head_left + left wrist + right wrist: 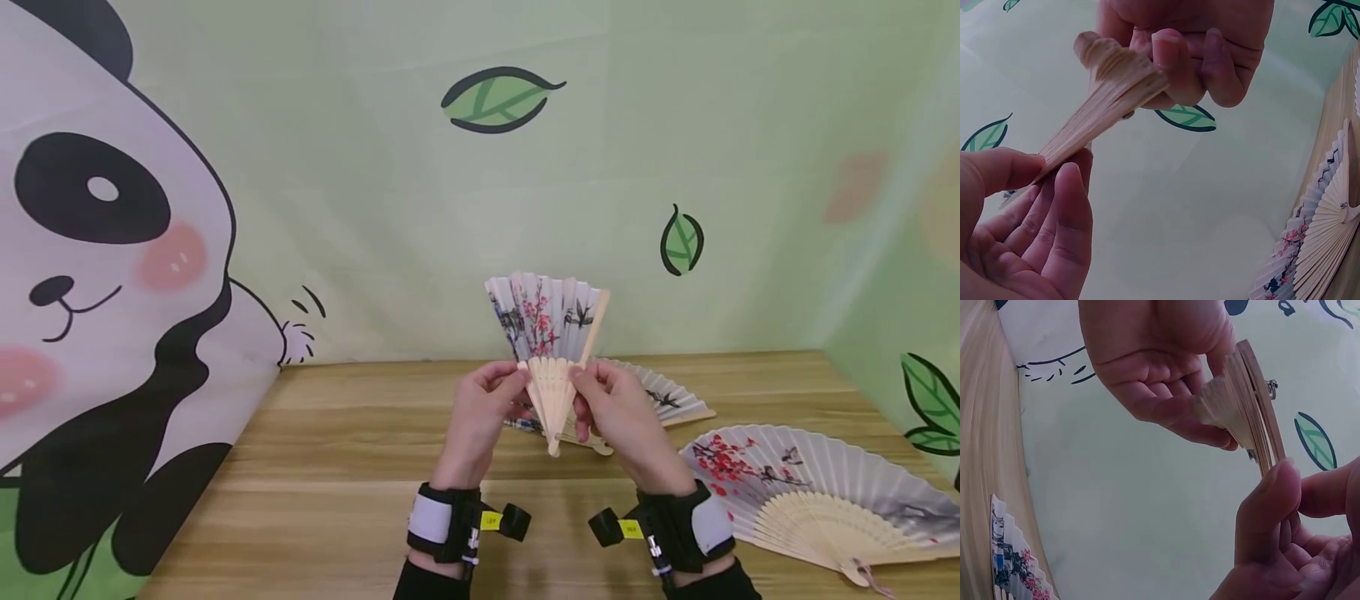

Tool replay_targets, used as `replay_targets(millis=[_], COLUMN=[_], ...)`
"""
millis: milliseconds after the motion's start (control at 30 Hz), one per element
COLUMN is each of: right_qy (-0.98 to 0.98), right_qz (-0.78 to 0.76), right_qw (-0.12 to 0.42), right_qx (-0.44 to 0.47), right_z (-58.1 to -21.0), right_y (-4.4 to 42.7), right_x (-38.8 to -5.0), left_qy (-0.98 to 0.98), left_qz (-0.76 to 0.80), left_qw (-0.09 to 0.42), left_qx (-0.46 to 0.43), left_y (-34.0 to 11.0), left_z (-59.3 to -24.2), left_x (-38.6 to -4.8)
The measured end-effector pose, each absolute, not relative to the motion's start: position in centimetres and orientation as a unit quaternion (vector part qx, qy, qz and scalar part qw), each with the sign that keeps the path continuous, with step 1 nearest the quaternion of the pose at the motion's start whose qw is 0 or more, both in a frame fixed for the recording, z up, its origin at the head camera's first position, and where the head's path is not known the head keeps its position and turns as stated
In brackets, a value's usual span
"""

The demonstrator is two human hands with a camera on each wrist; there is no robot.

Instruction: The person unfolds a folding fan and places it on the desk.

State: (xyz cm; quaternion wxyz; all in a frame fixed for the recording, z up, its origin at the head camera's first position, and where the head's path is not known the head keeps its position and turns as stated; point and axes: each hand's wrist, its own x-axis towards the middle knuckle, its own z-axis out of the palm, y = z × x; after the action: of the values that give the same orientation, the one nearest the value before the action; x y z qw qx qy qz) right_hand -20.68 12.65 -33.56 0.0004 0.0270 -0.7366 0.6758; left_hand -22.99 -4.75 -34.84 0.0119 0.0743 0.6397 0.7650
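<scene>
Both hands hold a partly spread folding fan point(543, 321) upright above the table, its pivot end pointing down. White pleats with pink-red blossoms and dark birds show at its top, over pale wooden ribs point(551, 387). My left hand point(483, 408) pinches the left outer rib between thumb and fingers. On the opposite side, my right hand point(618, 408) pinches the right outer rib the same way. Seen in the left wrist view, the ribs point(1104, 100) run between the two hands. A small metal pin point(1272, 389) sits at the pivot in the right wrist view.
A second open fan point(675, 392) lies behind the hands, partly hidden by them. Another wide-open fan point(817, 492) with a pink cord lies at the right. The wooden table point(337, 467) meets a green backdrop point(360, 208) with a printed panda and leaves.
</scene>
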Motion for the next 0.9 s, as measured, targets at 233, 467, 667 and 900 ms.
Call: replay_targets(millis=[233,467,667,900], right_qy=[-0.744,-0.749,-0.751,-0.753], right_qz=[0.668,0.662,0.660,0.657], right_qw=[0.019,0.036,0.038,0.038], right_qx=[0.022,0.011,0.008,0.002], right_z=[-33.56,-33.36,-33.44,-33.20], right_y=[12.55,12.88,13.12,13.09], right_x=[-20.53,-20.40,-20.51,-20.62], left_qy=[0.634,0.634,0.634,0.638], left_qz=[0.772,0.772,0.771,0.769], left_qw=[0.002,-0.001,0.000,-0.004], left_qx=[0.050,0.051,0.055,0.051], left_y=[-4.93,-4.70,-4.62,-4.77], left_z=[-34.68,-34.73,-34.82,-34.77], left_x=[-22.77,-23.04,-23.15,-23.17])
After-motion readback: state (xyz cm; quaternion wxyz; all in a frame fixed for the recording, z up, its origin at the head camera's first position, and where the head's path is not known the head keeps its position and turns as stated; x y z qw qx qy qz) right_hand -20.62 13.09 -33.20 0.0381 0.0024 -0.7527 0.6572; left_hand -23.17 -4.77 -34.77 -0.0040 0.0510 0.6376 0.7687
